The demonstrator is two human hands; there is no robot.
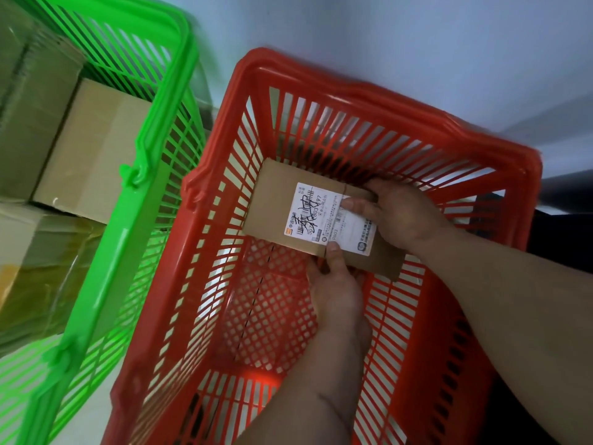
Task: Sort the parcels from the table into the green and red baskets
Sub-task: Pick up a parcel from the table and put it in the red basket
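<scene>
Now flat brown parcel (279, 207), white label w/ scrawl, inside red basket (353, 91)

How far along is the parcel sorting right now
Done: several cardboard boxes already sit in the green basket. In hand: the left hand and right hand both grip a labelled parcel, holding it inside the red basket, which otherwise looks empty. Left: the table is out of view, so remaining parcels cannot be counted.
</scene>
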